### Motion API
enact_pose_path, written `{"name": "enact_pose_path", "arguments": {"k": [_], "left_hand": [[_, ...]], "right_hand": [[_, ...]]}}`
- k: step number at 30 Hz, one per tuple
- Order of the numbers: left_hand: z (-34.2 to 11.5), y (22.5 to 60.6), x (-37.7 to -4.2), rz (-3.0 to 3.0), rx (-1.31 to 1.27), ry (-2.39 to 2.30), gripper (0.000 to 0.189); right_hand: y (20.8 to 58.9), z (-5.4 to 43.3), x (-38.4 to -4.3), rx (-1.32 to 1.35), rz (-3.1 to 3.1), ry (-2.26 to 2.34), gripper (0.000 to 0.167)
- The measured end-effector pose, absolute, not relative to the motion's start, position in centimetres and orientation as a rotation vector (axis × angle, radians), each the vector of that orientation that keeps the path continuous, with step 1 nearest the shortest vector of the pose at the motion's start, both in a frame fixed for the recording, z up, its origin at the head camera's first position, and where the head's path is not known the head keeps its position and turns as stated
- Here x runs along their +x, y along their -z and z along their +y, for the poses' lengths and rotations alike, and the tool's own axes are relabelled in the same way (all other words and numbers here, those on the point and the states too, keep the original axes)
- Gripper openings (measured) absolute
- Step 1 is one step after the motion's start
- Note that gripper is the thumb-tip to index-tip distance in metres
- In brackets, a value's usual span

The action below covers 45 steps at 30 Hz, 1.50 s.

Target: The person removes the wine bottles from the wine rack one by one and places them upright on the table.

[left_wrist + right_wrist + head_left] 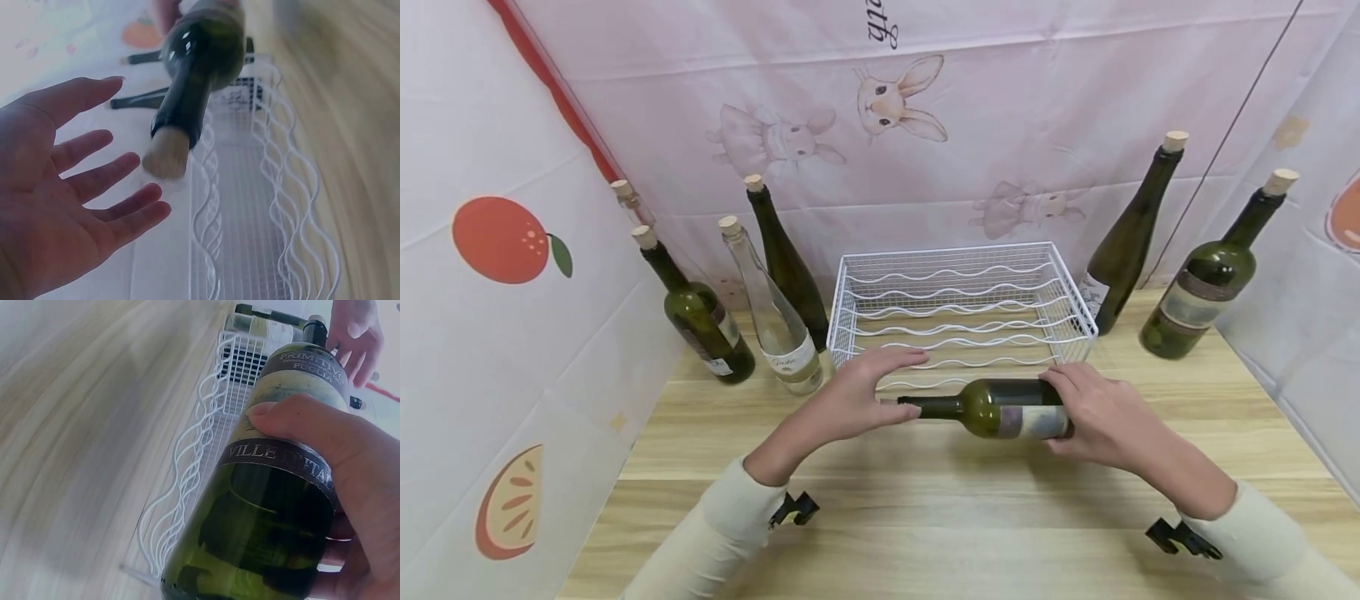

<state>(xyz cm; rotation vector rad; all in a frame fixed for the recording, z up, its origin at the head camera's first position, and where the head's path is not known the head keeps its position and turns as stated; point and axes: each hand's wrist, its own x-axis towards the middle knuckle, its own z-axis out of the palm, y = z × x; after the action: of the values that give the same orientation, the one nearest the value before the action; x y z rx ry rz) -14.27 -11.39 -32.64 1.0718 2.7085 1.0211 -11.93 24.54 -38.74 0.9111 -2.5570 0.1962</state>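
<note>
My right hand grips a green wine bottle by its base end, holding it on its side with the neck pointing left. In the right wrist view, the thumb lies across the bottle's label, which reads Primitivo Puglia. My left hand is at the neck end, fingers spread and thumb apart. The left wrist view shows the cork just beyond those fingers, with a gap between. Behind the bottle stands a white wire rack with wavy crossbars.
Left of the rack stand a green bottle, a clear bottle and a taller green bottle; another clear corked bottle is partly hidden behind. On the right are a slim green bottle and a labelled one. Printed cloth encloses the wooden table.
</note>
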Motion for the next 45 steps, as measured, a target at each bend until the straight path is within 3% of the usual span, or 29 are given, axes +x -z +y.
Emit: {"name": "enact_pose_path", "arguments": {"k": [16,28,38,45], "left_hand": [[-13.6,32.2,-15.8,2.822,0.95,-1.169,0.059],[-14.4,33.4,-17.7,3.172,0.831,-0.988,0.061],[-15.0,34.6,-19.3,3.282,0.623,-0.984,0.058],[-15.0,35.3,-20.3,3.231,0.431,-0.997,0.068]], "right_hand": [[38.7,27.3,-11.6,0.765,-2.617,-0.324,0.091],[38.9,28.6,-11.8,0.678,-2.601,-0.491,0.089],[38.7,29.6,-12.1,0.595,-2.595,-0.539,0.088],[38.5,30.4,-12.2,0.486,-2.612,-0.637,0.088]]}}
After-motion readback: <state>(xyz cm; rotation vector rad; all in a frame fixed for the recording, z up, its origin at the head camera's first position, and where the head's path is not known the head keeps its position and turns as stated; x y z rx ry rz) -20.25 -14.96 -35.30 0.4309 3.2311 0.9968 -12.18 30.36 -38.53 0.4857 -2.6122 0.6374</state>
